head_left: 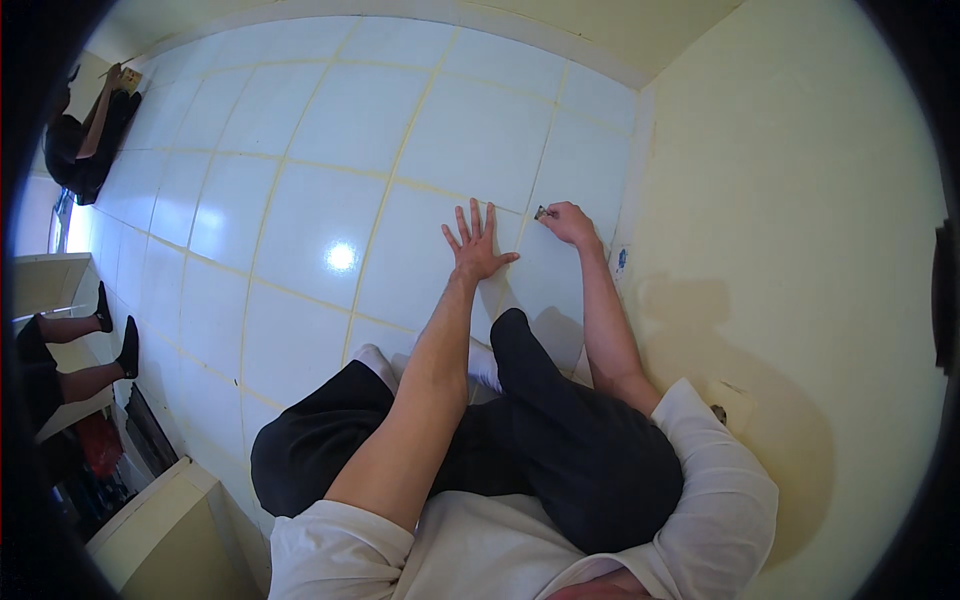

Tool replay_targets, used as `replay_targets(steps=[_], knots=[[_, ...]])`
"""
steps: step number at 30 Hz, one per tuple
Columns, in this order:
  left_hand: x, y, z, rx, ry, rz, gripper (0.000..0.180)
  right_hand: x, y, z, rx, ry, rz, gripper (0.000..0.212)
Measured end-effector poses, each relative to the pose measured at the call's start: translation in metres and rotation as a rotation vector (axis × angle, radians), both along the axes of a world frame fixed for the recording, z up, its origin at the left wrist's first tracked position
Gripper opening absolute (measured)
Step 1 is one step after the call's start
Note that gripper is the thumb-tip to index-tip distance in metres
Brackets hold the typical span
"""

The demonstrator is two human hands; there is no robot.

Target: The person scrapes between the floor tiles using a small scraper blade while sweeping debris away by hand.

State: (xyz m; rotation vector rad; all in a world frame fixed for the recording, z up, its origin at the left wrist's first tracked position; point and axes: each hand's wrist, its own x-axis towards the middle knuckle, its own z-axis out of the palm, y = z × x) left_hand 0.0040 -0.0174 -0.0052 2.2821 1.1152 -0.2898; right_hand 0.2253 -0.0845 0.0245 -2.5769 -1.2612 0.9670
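Note:
My left hand [478, 248] lies flat on the white floor tiles [455, 225], its fingers spread, near a yellowish joint line. To its right, my right hand [571, 224] is closed in a pinch on a small dark, metallic-looking piece [542, 212]. That piece sits at or just over the tile beside a joint line; whether it touches the floor I cannot tell. Its exact kind is too small to make out. I sit on the floor with folded legs in black trousers [590, 450], and white socks [375, 366] show below my left arm.
A cream wall [780, 200] rises close to my right arm, with a small blue mark [622, 260] at its foot. At the far left a person in dark clothes [90, 150] is on the floor. Nearer left are another person's black shoes [128, 348] and a cream cabinet-like block [165, 530].

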Motion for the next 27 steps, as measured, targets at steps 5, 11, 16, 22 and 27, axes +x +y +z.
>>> replay_targets(steps=[5, 11, 16, 22, 27], knots=[[-0.002, 0.002, 0.0, -0.005, 0.001, -0.001, 0.13, 0.015, -0.008, 0.013, -0.096, -0.037, -0.007, 0.039], [-0.001, 0.001, 0.001, 0.001, -0.002, -0.003, 0.13, 0.016, -0.005, 0.017, -0.155, -0.043, 0.027, 0.04], [-0.001, 0.0, -0.002, 0.008, -0.024, -0.004, 0.13, -0.013, 0.006, 0.007, -0.005, -0.09, 0.02, 0.037], [-0.003, 0.0, -0.004, 0.0, -0.016, 0.0, 0.13, 0.001, 0.0, 0.017, -0.107, -0.081, -0.003, 0.037], [0.001, 0.004, 0.003, -0.002, -0.012, -0.002, 0.129, 0.004, 0.006, 0.02, -0.111, -0.05, -0.016, 0.038]])
